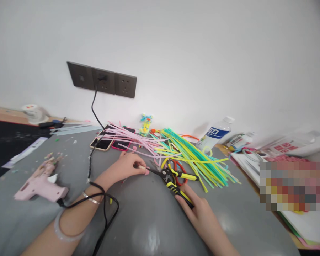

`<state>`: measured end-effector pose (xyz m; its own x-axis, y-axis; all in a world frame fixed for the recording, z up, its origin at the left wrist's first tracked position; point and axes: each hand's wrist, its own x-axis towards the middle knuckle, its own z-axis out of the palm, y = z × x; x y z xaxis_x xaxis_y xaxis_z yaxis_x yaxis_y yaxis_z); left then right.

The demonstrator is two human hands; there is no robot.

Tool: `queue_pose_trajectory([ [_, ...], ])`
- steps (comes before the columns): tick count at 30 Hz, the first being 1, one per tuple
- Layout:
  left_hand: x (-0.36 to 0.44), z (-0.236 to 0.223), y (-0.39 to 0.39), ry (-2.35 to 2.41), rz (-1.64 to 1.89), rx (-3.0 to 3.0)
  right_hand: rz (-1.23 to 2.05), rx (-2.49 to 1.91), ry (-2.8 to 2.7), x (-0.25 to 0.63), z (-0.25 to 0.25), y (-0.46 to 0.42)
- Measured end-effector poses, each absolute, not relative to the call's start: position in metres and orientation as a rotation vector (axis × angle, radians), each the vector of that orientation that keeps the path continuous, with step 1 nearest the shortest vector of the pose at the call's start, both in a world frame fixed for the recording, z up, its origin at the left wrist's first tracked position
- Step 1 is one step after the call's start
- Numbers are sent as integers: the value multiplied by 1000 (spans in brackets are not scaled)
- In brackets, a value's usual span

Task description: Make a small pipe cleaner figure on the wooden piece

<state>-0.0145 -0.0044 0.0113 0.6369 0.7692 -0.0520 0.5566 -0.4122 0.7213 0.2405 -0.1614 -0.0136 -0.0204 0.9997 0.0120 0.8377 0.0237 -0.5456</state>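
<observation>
My right hand [193,202] is closed around one handle of the long-nose pliers [186,199], which have yellow and black grips. Their thin dark jaws reach left to the fingertips of my left hand [129,165]. That hand is pinched on a small pink piece [147,171] at the jaws; its exact shape is partly hidden by the fingers. Just behind lie pink pipe cleaners [138,138], with yellow and green pipe cleaners [192,156] spread to the right. Red-orange loops [181,170] show beneath the pliers' handles.
A pink glue gun [42,185] lies at left, its black cord [105,209] crossing my left forearm. Phones [102,142] rest under the pink bundle. A small colourful figure [145,124] stands by the wall. A bottle [216,133] and papers [304,224] are at right.
</observation>
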Motion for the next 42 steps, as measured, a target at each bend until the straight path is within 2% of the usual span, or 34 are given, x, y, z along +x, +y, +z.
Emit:
queue_pose_trajectory([
  [5,-14,15,-5,1023,349,2137,572,-1882,-1917,238,-12,-161],
  [18,-16,20,-3,998,333,2193,313,-1911,-2013,234,-12,-162],
  [31,-20,10,4,950,340,2224,261,-1896,-2131,240,-9,-157],
  [38,-21,7,6,881,369,2254,386,-1889,-2265,242,5,-151],
  [42,-20,10,5,878,381,2250,292,-1844,-2351,244,11,-146],
])
